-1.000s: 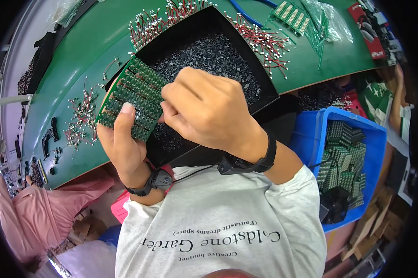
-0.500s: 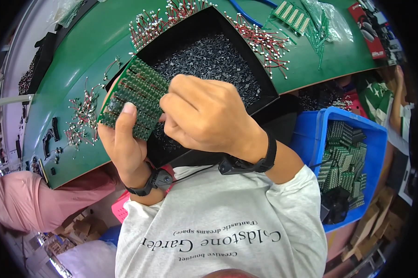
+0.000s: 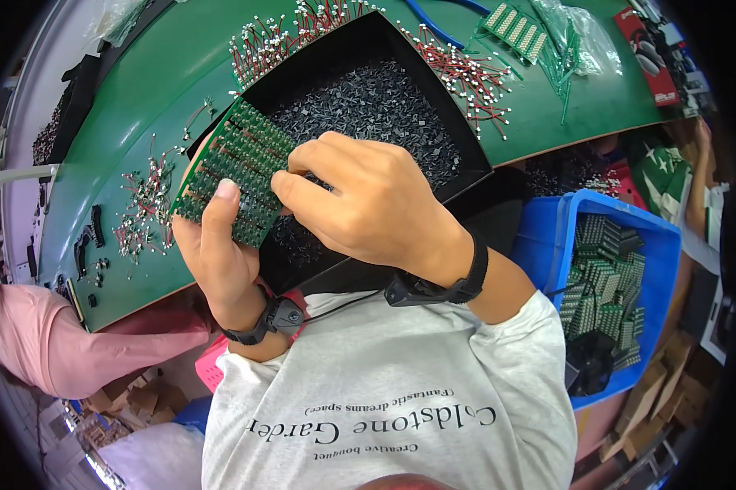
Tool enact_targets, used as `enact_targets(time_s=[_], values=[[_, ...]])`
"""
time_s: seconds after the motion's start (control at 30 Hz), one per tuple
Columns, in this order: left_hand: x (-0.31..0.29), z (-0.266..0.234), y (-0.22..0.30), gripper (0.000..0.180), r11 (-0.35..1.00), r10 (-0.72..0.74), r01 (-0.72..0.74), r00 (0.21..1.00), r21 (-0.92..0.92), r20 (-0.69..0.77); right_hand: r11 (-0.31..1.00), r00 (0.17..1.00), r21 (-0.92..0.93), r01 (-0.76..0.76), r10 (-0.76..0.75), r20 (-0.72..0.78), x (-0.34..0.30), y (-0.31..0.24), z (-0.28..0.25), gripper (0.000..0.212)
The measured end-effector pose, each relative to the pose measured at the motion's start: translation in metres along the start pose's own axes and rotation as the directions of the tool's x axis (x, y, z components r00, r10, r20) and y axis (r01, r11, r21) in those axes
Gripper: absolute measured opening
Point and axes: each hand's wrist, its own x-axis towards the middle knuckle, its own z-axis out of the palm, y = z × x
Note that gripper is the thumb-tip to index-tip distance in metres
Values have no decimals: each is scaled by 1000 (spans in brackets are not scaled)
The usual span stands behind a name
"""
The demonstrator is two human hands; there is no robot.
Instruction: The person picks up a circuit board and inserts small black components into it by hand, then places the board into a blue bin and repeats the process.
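A green circuit board panel (image 3: 249, 151) with rows of small components is held tilted over the near left of a black tray (image 3: 347, 53). My left hand (image 3: 225, 253) grips it from below left, the thumb lying on its face. Against the panel's right edge, my right hand (image 3: 376, 204) is closed with thumb and fingers pinched together. Whatever sits between those fingertips is hidden by the hand. Many small dark pieces (image 3: 376, 106) fill the tray under and beyond my hands.
Bundles of red wires with white connectors (image 3: 466, 77) lie around the tray on the green table (image 3: 131, 98). Loose wired parts (image 3: 151, 204) lie to the left. A blue bin (image 3: 539, 237) with stacked boards stands right. Another person in pink (image 3: 82, 343) is at the left.
My right hand's fingers have shifted slightly left over the panel's edge, and the index finger has lifted and loosened its curl. The person in pink has moved a little.
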Motion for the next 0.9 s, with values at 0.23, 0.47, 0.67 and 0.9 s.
enact_targets(time_s=[0.23,0.47,0.67,0.9], values=[[0,1,-1,39,1000,-8,8,1000,-5,-13,1000,999,11,26,-26,22,1,0,-3,17],[0,0,1,39,998,-25,24,1000,-64,-16,997,997,-12,73,-73,6,1,1,-2,16],[1,-3,-1,38,999,-37,37,999,-23,14,998,998,-18,55,-54,18,-1,1,0,15],[0,7,5,37,997,-79,79,996,11,44,1000,1000,7,-11,11,-28,0,-2,1,19]])
